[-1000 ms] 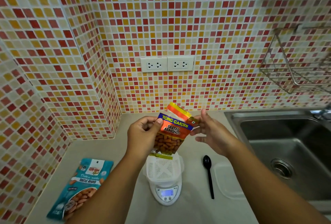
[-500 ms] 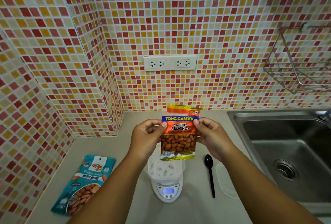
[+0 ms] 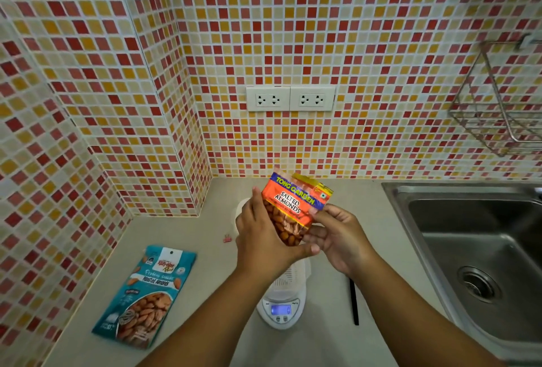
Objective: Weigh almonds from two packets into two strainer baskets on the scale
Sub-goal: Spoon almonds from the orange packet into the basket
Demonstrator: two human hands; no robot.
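On the left of the desk [image 3: 190, 231] lies the blue packet of roasted almonds [image 3: 145, 296], flat. In the middle, the left hand [image 3: 264, 237] grasps the orange packet of salted almonds [image 3: 293, 208] from its lower side, tilted, above the scale [image 3: 281, 305] with the white strainer basket [image 3: 293, 274]. The right hand [image 3: 340, 237] pinches the packet's right edge. Right of the scale lies a black spoon [image 3: 354, 302], then the sink [image 3: 475, 249].
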